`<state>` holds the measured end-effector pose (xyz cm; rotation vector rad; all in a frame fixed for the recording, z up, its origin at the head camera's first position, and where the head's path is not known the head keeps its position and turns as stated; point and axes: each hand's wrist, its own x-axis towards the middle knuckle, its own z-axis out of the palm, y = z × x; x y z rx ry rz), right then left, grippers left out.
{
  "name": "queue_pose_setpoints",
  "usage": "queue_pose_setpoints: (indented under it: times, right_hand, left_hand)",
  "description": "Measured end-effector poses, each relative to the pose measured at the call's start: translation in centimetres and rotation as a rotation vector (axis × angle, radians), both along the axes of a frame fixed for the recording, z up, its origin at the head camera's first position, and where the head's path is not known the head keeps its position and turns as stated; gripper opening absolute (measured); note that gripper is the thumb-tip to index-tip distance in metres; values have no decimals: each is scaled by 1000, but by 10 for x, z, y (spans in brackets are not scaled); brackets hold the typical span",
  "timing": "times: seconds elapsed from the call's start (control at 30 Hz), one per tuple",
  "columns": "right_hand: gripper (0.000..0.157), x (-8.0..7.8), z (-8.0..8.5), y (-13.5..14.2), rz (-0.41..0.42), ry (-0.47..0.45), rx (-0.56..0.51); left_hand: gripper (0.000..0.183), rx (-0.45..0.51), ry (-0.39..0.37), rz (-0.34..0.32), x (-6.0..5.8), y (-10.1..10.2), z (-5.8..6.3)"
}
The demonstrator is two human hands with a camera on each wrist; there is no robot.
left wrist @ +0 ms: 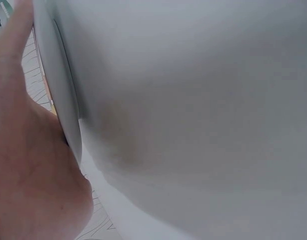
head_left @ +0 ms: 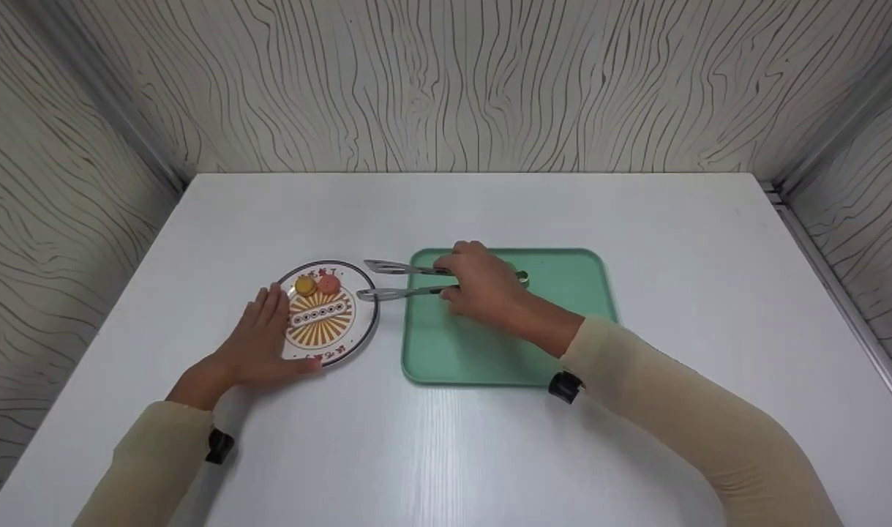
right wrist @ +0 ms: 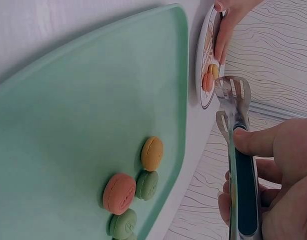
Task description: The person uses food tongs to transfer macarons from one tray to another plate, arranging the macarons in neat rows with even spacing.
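Observation:
My right hand [head_left: 489,287] grips metal tongs [head_left: 398,294] by their dark handles [right wrist: 246,195]. The two slotted ends stand apart, pointing left toward the plate, with nothing between them. A patterned white plate [head_left: 356,322] holds a yellow macaron [head_left: 305,285] and a pink macaron [head_left: 329,284] side by side near its far rim. My left hand [head_left: 255,344] rests against the plate's left rim, fingers straight and thumb spread along the near edge. On the green tray [right wrist: 93,100] lie a yellow-orange macaron [right wrist: 152,153], a red-pink macaron [right wrist: 119,193] and several green macarons [right wrist: 147,185].
The green tray lies to the right of the plate, under my right hand and forearm, which hide its macarons in the head view. Both stand on a white table [head_left: 431,454]. Wood-grain panels [head_left: 446,88] rise behind the table and at its sides.

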<state>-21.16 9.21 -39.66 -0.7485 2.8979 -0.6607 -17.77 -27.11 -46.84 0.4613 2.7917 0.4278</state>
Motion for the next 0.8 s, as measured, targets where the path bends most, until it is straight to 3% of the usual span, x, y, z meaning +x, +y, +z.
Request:
queue_pose_setpoints:
  times: [0.53, 0.8]
  right_hand:
    - [34, 11, 3, 36, 13, 17, -47]
    - [38, 15, 3, 55, 22, -19, -95]
  left_hand:
    - [131, -2, 10, -3, -1, -1, 0]
    - [131, 3, 4, -1, -1, 0, 1]
